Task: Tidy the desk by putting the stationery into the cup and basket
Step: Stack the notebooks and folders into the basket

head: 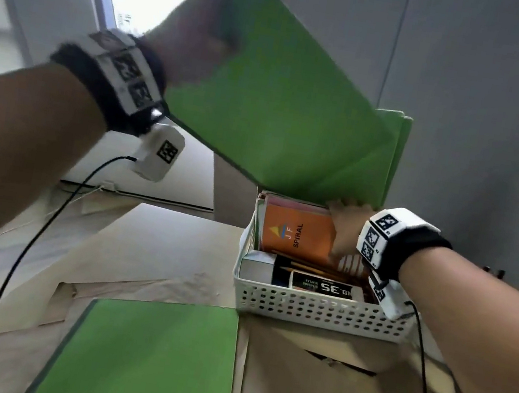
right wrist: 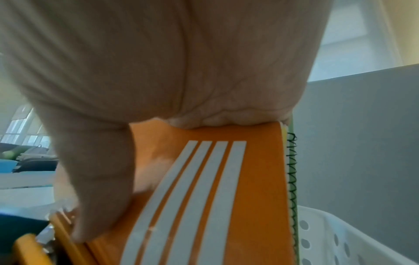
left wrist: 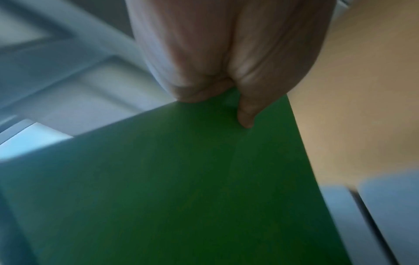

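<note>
From our head we look forward and down over the counter [head: 154,247] and basket [head: 318,311]. Our left wrist view sits close against the green folder [left wrist: 181,188]; our right wrist view, against the orange notebook [right wrist: 256,179], shared with the head view.

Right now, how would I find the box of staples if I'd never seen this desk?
Find the white basket with holes on the brown desk. Look along its near wall, in front of the orange spiral notebook and the pencils. The staples box is black with NO.35 in big white print.
</note>
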`<state>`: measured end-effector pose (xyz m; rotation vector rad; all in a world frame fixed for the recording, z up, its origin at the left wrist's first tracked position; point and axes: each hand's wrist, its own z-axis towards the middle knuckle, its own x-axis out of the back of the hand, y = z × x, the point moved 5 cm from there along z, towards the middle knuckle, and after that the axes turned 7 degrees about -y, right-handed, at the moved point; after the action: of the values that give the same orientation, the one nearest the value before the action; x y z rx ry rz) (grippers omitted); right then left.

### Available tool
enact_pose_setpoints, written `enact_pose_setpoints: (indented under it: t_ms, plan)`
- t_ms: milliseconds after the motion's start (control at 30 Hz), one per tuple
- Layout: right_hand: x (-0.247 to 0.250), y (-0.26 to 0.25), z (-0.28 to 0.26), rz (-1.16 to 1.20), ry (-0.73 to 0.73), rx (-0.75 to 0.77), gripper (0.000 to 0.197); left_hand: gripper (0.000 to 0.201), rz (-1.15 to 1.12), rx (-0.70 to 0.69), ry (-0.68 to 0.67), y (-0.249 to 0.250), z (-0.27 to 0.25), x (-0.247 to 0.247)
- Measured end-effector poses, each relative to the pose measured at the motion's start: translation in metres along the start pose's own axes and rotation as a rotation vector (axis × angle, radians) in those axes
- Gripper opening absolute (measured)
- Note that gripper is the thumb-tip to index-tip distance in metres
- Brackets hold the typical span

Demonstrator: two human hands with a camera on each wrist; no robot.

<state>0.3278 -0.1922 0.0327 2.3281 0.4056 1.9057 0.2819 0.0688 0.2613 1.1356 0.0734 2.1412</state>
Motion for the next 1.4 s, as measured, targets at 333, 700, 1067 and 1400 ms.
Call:
enact_pose_setpoints:
  t_ms: [333, 700, 1067, 1400]
  plan:
    - [-0.022, 0.01, 0.067, -0.047, -0.017, 0.024, 0.106, 0.093, 0.559, -0.22, -0.302, 0.069, 0.035, -0.168]
    - [-0.019, 0.011, 0.063, 0.002, 0.054, 0.07, 0.105, 0.112, 0.623, -0.145, -0.504, 0.08, 0.037, -0.21]
    - [0.004, -0.003, 0.013, -0.009, 0.065, 0.057, 0.089, 0.06, 0.607, 0.272, -1.185, -0.039, -0.195, -0.156]
    - [0.005, -0.007, 0.005, -0.031, 0.06, 0.025, 0.09, 0.088, 0.447, 0.381, -1.34, -0.077, -0.262, -0.157]
